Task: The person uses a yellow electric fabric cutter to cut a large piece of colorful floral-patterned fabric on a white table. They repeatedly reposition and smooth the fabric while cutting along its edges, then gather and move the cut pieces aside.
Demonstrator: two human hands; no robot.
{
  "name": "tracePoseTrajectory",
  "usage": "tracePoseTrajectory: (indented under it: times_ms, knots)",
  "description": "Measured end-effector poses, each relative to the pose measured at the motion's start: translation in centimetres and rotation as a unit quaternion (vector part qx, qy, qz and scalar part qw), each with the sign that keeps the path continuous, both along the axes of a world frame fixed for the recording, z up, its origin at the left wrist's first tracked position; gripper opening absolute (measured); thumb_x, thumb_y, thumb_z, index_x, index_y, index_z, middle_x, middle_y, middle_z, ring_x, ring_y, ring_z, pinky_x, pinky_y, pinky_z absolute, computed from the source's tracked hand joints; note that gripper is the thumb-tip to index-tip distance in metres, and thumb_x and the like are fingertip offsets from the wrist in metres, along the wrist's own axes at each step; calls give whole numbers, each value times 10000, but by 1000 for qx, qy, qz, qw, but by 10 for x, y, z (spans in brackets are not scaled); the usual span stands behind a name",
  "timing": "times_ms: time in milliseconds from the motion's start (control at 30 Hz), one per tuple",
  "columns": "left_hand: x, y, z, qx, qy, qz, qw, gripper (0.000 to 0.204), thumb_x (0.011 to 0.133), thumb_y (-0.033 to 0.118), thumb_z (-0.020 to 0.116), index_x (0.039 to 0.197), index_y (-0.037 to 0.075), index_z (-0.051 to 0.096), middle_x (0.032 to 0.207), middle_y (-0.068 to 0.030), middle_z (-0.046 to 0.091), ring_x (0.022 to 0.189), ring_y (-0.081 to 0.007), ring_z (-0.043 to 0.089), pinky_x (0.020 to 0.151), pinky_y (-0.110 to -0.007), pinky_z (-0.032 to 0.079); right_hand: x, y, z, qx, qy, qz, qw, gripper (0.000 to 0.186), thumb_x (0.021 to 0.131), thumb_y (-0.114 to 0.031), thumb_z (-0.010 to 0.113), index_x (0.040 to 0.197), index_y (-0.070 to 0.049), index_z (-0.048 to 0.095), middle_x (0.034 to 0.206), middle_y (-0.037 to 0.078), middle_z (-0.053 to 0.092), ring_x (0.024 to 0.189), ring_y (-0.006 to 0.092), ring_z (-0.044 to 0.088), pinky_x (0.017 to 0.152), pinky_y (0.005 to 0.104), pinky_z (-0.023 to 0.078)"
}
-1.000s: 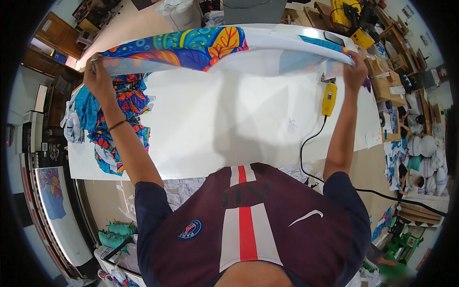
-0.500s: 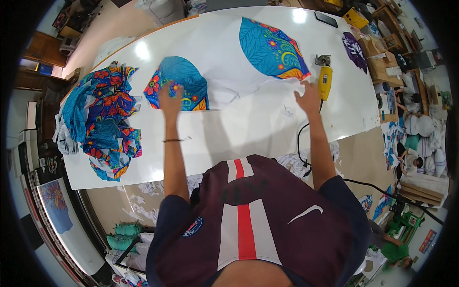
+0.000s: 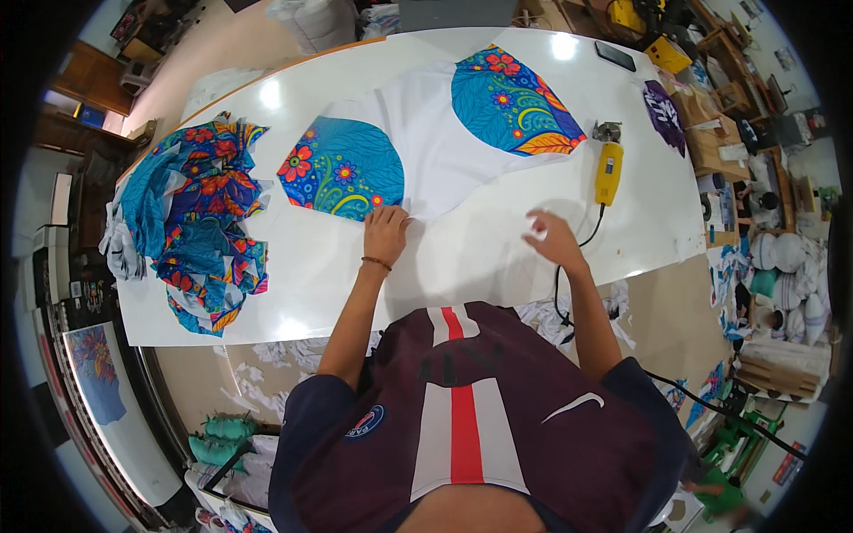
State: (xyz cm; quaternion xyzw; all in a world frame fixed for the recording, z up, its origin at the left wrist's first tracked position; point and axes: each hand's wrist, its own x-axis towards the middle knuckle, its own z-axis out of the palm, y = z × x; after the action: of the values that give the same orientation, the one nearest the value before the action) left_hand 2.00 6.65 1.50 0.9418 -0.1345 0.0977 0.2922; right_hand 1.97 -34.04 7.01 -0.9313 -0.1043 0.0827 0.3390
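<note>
A white piece of fabric (image 3: 428, 133) with two blue flowered printed panels lies spread on the white table (image 3: 480, 266). One panel (image 3: 355, 160) is on its left, the other (image 3: 511, 107) at its upper right. My left hand (image 3: 386, 234) is at the fabric's near edge, by the corner of the left panel, its fingers closed on the cloth. Apart from the fabric, my right hand (image 3: 554, 240) hovers over the table to the right, thumb and fingers spread, holding nothing. A yellow electric cloth cutter (image 3: 609, 173) with a metal head lies beyond it.
A crumpled heap of printed cut pieces (image 3: 200, 222) covers the table's left end. At the far right lie a phone (image 3: 615, 56) and a purple cloth (image 3: 664, 115). The cutter's black cord (image 3: 558, 289) drops over the near edge. White scraps (image 3: 267, 355) litter the floor.
My left hand has come off the left panel to the fabric's near edge. My right hand has drawn back from the right panel. The fabric now lies flatter, with its panels more fully spread.
</note>
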Motion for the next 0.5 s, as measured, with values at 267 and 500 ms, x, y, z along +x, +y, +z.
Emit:
tracePoseTrajectory:
  times_ms: [267,500]
  knots:
    - [-29,1,73,-144,-60,16,988,164,920,-4,642,1079,34,648,925,-151,699,782,-367,691,660,-423,541,69,36,-38,-139,-127,-75,979,487,821,-92,745,1290,-209,686,1323,83,593,1234,323,584,909,465,580]
    - [-60,66,123,53,-167,148,973,354,677,85,775,1019,102,683,933,-78,701,773,-309,705,648,-419,573,70,48,32,97,-166,-64,979,413,746,100,556,1108,-42,694,1029,169,660,965,415,661,846,431,549]
